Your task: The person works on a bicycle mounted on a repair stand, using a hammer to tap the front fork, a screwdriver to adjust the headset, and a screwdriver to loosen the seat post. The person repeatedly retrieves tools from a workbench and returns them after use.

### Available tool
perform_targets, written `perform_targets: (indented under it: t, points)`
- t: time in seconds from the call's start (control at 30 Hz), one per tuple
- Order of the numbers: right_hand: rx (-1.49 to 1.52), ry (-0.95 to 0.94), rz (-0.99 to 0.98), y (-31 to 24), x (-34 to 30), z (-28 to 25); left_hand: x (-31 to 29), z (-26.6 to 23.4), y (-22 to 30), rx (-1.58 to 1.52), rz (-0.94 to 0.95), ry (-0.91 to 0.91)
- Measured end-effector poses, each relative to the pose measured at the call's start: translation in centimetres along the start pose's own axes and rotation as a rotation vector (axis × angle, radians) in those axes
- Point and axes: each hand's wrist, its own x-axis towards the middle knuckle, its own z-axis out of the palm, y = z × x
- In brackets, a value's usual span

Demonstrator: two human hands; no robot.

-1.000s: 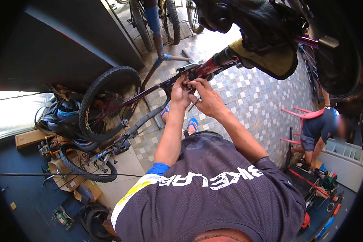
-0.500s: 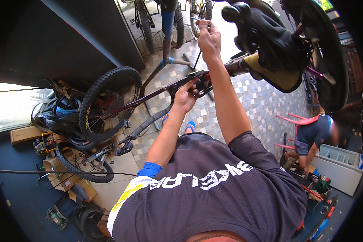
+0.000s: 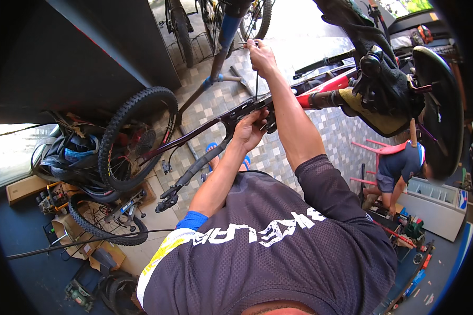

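The right hand [image 3: 263,58] is grasping a long, thin hex key [image 3: 257,81], seemingly meeting the maroon bike frame [image 3: 194,132]; the left hand [image 3: 249,131] is touching the frame alongside, its grip unclear. Work seems underway; what is remaining isn't showing.

There are two wearer's hands [image 3: 248,131] [image 3: 261,55], one rod [image 3: 257,84], one red frame [image 3: 327,86].

1. From my remote seat I see a gray-and-tan tiled floor [image 3: 337,144].
2. A dark wall [image 3: 63,58] fills my upper left.
3. Below it, a bright opening [image 3: 13,157] glares white at me.
4. To my right, I spot a red chair [image 3: 387,149] near a pale cabinet [image 3: 430,218].
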Motion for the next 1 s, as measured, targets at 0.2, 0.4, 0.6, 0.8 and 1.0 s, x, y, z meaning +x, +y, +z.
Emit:
perform_targets:
  t: [0.2, 0.4, 0.6, 0.8, 1.0]
  points:
    - [-0.166, -0.131, 0.018, 0.9, 0.1, 0.6, 0.0, -0.3, 0.0, -0.026, -0.026, -0.040]
    - [-0.189, -0.159, -0.014, 1.2, 0.2, 1.0, 0.1, 0.0, -0.2, 0.012, 0.005, -0.037]
    - [-0.251, -0.183, 0.036, 0.2, -1.7, 2.0, 0.9, -0.5, -0.5, 0.046, 0.042, -0.091]
    - [-0.087, 0.076, -0.090, -0.1, 0.0, 0.4, 0.8, 0.1, -1.4, 0.522, 0.204, 0.088]
    - [0.474, 0.225, -0.120, -1.8, -1.5, -2.0, -2.5, -2.6, -0.4, 0.517, 0.226, 0.113]
